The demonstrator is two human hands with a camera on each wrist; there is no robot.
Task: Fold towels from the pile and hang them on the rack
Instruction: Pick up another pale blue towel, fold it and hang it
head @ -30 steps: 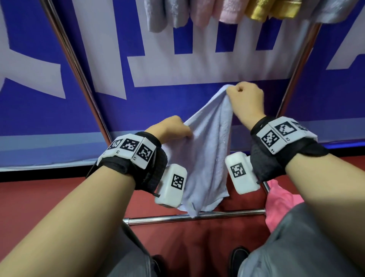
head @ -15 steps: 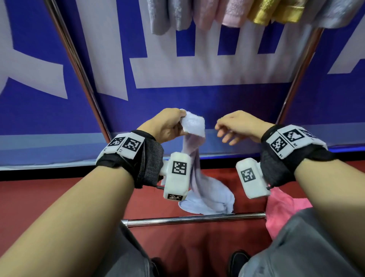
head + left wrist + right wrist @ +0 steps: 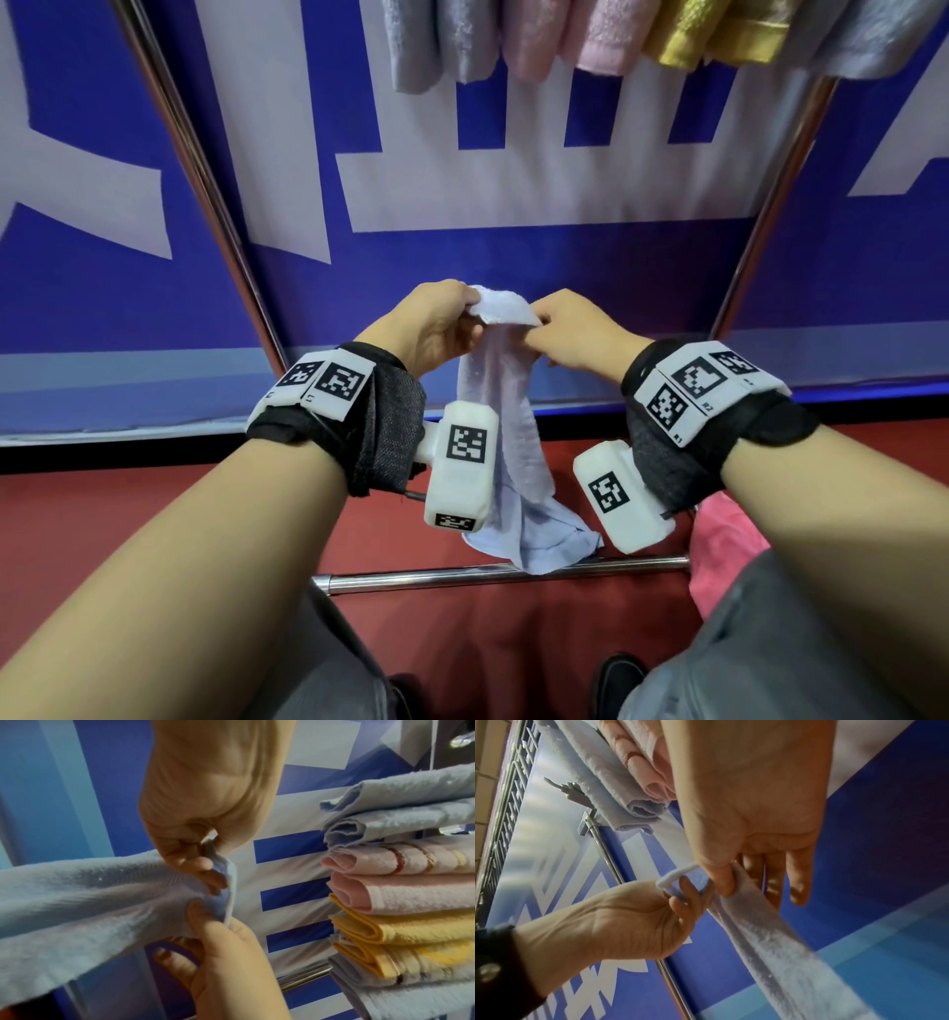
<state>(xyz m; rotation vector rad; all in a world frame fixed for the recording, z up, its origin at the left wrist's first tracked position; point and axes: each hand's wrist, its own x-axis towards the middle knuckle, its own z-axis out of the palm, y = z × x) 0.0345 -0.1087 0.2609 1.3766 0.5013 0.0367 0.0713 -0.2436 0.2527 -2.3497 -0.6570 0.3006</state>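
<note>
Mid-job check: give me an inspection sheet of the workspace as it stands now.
Surface: red floor; no table in view.
Job's things: light blue towel bunched, hanging down to the lower rack bar; folded towels hang on the rack above.
Clutter: pink cloth low at the right.
Grippers: left hand and right hand both pinch the towel's top edge, close together.
Cables: nothing seen.
Surroundings: blue and white banner behind the rack.
</note>
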